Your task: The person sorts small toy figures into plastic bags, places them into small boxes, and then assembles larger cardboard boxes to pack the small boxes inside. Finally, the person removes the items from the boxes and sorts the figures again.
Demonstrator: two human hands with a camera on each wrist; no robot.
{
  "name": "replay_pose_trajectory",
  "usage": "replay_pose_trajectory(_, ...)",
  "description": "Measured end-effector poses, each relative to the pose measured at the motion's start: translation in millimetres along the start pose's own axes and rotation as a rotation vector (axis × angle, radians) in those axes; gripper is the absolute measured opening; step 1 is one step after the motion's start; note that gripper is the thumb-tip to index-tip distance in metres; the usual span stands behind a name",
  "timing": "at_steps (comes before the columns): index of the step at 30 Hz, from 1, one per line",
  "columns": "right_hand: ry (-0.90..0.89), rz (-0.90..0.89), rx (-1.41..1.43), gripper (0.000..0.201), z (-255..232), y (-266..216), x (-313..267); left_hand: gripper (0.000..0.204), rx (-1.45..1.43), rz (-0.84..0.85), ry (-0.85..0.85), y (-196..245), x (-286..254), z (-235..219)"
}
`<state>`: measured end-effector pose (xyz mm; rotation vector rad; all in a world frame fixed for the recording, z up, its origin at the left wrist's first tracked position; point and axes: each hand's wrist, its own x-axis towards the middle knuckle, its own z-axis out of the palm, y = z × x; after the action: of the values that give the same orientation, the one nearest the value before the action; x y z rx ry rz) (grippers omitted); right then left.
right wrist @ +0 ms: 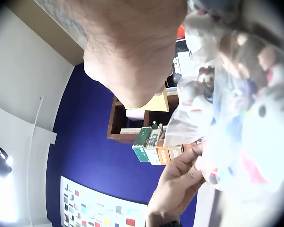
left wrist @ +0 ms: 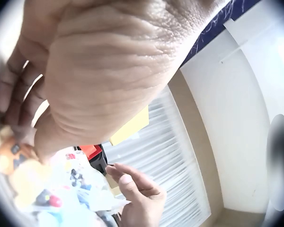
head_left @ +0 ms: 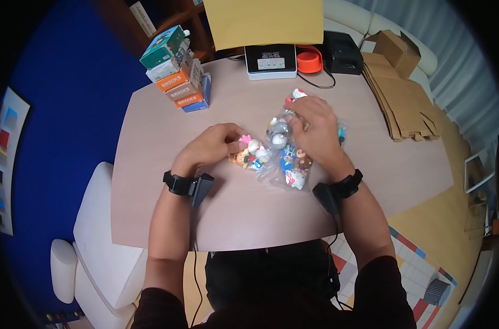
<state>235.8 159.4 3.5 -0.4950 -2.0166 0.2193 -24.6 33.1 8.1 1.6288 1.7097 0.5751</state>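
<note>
Several clear plastic bags of small cartoon figurines lie together at the middle of the table. My left hand (head_left: 219,143) is at the left bag of figurines (head_left: 255,156), its thumb and fingers pinching its far left edge beside a pink piece. In the left wrist view an orange figurine (left wrist: 12,153) shows right at the left thumb. My right hand (head_left: 315,129) is over the far bags, fingers loosely bent and pointing left, partly hiding a bag with grey and white figurines (head_left: 278,131). Nearer me lies a bag with blue, brown and white figurines (head_left: 296,167).
A stack of boxes (head_left: 181,82), some marked BRICKS, stands at the back left. Along the back edge are a white device (head_left: 270,61), a red round object (head_left: 309,61) and a black device (head_left: 341,52). Flattened cardboard (head_left: 397,98) lies at the right.
</note>
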Motion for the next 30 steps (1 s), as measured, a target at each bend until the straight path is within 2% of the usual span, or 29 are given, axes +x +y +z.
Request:
replay_pose_trajectory(2, -0.011, -0.007, 0.034, 0.018, 2.4, -6.2, -1.4, 0.030, -0.204, -0.106, -0.002, 3.2, 5.0, 4.4)
replay_pose_trajectory(5, -0.055, 0.012, 0.100, 0.018, 6.7, -10.6, -3.8, 0.020, -0.321, -0.102, 0.046, 15.1, 1.6, 11.3)
replay_pose_trajectory(6, -0.067, 0.007, 0.125, 0.018, 6.6, -10.9, -3.6, 0.020, -0.322, -0.101, 0.049, 17.3, 0.5, 10.5)
replay_pose_trajectory(8, -0.076, 0.003, 0.152, 0.019, 6.7, -13.3, -4.1, 0.021, -0.300, 0.034, 0.134, 22.9, -3.2, 7.7)
replay_pose_trajectory(11, -0.073, 0.022, 0.158, 0.021, 6.1, -14.4, -5.8, 0.025, -0.285, 0.109, 0.228, 50.8, -14.4, -0.8)
replay_pose_trajectory(12, -0.122, 0.057, 0.171, 0.022, 5.0, -14.4, -6.8, 0.025, -0.284, 0.110, 0.228, 56.6, -16.2, -1.4)
replay_pose_trajectory(14, -0.172, 0.089, 0.185, 0.024, 5.3, -13.4, -8.1, 0.028, -0.407, 0.185, 0.358, 64.4, -19.0, -1.8)
replay_pose_trajectory(15, -0.173, 0.089, 0.189, 0.024, 6.9, -12.4, -8.9, 0.028, -0.405, 0.185, 0.360, 67.3, -19.4, -1.7)
replay_pose_trajectory(17, -0.170, 0.089, 0.197, 0.024, 9.9, -11.1, -9.9, 0.030, -0.606, 0.271, 0.502, 73.1, -18.6, -0.2)
replay_pose_trajectory(18, -0.139, 0.085, 0.209, 0.023, 11.6, -11.1, -10.3, 0.030, -0.602, 0.271, 0.500, 77.0, -18.2, 4.0)
replay_pose_trajectory(20, -0.113, 0.080, 0.219, 0.022, 13.2, -10.7, -10.0, 0.036, -0.234, 0.239, 0.443, 83.0, -17.7, 15.3)
replay_pose_trajectory(21, -0.108, 0.077, 0.233, 0.021, 13.9, -10.6, -10.2, 0.041, -0.280, 0.275, 0.539, 82.0, -14.6, 17.4)
replay_pose_trajectory(26, -0.112, 0.086, 0.236, 0.021, 14.0, -9.7, -11.4, 0.035, -0.361, 0.246, 0.601, 77.9, -18.5, 8.3)
replay_pose_trajectory(28, -0.124, 0.085, 0.230, 0.021, 15.6, -9.9, -12.6, 0.035, -0.587, 0.315, 0.666, 74.6, -20.1, 8.0)
replay_pose_trajectory(30, -0.146, 0.100, 0.237, 0.022, 14.7, -11.3, -12.5, 0.035, -0.574, 0.296, 0.691, 65.8, -16.3, 15.1)
